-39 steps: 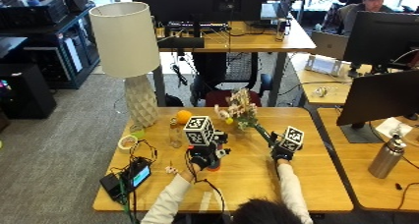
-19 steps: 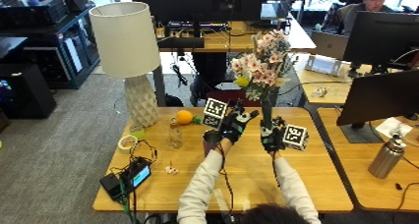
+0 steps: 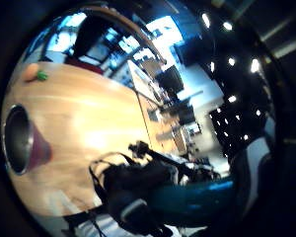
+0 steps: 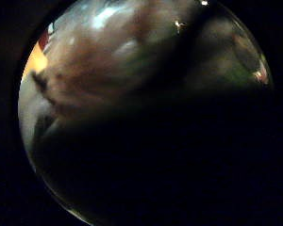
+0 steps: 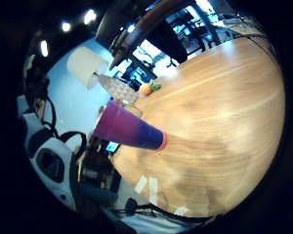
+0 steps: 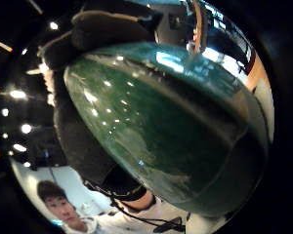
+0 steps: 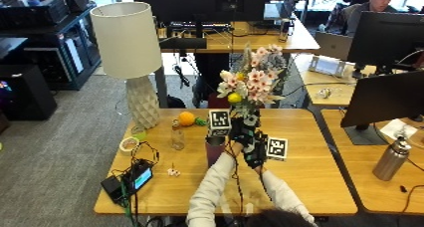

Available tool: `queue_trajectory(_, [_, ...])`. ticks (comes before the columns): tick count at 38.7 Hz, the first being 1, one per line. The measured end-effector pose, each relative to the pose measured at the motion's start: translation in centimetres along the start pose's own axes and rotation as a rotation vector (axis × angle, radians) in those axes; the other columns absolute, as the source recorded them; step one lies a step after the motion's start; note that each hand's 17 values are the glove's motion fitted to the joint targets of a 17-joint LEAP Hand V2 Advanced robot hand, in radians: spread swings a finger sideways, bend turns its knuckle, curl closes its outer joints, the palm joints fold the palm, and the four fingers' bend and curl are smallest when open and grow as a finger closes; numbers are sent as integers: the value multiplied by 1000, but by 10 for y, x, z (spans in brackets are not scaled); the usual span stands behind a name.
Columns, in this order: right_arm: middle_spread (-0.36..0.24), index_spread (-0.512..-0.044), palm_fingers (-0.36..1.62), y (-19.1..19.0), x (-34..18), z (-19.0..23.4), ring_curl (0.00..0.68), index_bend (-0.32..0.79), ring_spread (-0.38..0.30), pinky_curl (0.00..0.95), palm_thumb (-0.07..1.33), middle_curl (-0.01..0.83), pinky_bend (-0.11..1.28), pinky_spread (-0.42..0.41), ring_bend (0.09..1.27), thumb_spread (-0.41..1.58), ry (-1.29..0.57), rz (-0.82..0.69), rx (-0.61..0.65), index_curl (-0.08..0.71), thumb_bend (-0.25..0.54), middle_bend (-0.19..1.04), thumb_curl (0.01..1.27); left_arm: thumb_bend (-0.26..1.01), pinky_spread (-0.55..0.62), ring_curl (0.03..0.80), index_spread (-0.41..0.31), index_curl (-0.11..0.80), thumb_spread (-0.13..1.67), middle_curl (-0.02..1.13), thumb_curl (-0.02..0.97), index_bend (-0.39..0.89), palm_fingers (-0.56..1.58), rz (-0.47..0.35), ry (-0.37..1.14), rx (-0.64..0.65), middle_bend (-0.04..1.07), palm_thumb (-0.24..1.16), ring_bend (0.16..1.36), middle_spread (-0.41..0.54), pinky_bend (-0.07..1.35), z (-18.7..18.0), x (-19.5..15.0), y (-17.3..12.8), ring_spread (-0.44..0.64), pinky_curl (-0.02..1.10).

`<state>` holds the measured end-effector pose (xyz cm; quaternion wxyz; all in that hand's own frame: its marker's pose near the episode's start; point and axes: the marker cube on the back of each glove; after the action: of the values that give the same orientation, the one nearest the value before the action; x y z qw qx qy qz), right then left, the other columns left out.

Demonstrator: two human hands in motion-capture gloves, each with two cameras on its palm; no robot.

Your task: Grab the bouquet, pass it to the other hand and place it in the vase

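The bouquet (image 7: 255, 82) of pink and white flowers stands upright in the air above the table's middle. My left hand (image 7: 240, 131) grips its stems just under the blooms. My right hand (image 7: 254, 155) grips the stems lower down, right below the left. The glossy stem wrap (image 6: 176, 122) fills the right thumb side view, with gloved fingers (image 6: 78, 126) curled round it. Blurred blooms (image 4: 99, 70) sit close to the left palm. The vase (image 7: 214, 156), a dark purple tumbler, stands upright on the table just left of both hands, its mouth empty (image 3: 24, 140), also seen side-on (image 5: 129, 129).
On the wooden table (image 7: 311, 177) an orange (image 7: 187, 118), a small glass bottle (image 7: 177, 137) and a tape roll (image 7: 129, 144) lie left of the vase. A white lamp (image 7: 129, 53) stands at the far left corner. A black device (image 7: 129, 179) with cables sits front left.
The bouquet rose off the table to upright, then came slightly down and left towards the vase. My right hand has shifted in under the left on the stems.
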<state>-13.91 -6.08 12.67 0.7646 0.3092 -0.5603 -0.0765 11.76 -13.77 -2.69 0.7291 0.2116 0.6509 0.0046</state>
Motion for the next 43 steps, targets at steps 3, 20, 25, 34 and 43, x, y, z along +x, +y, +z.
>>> queue_trajectory(3, [-150,-180,1392,5,-1,7,554,449,-194,501,1024,629,738,-257,1009,840,61,-44,-95,568,-29,869,548,52,-279,328,-190,346,721,425,463,282,1484,49,-62,102,553,696,680,-207,537,-15,-4,-5,-255,361])
queue_trajectory(20, [-95,-213,888,-13,-31,-5,441,111,-149,418,709,504,574,-81,713,942,-158,-168,-257,436,-56,562,504,-18,-421,433,-334,486,421,541,626,485,1444,164,-206,287,723,822,775,-361,596,-101,53,-50,-387,426])
queue_trajectory(25, [-88,-215,915,-28,0,-35,414,98,-155,386,675,483,524,-13,661,995,84,-107,-194,399,-37,518,484,-23,-425,444,-343,502,391,546,657,491,1434,142,-217,388,738,826,783,-367,609,-131,33,-61,-395,433])
queue_trajectory(34, [-81,-213,962,-32,20,-42,395,109,-154,356,661,464,456,41,594,1047,3,-153,-195,357,-25,466,462,-27,-428,456,-350,523,362,550,699,495,1417,64,-155,419,751,826,788,-373,619,-142,-17,-69,-399,439])
queue_trajectory(43, [-80,-210,996,-18,42,-66,385,119,-158,340,675,457,389,69,525,1074,-16,-175,-278,337,-20,437,449,-78,-417,441,-301,481,400,524,695,282,1146,-258,-558,-126,665,694,729,-351,628,-164,-127,11,-377,430])
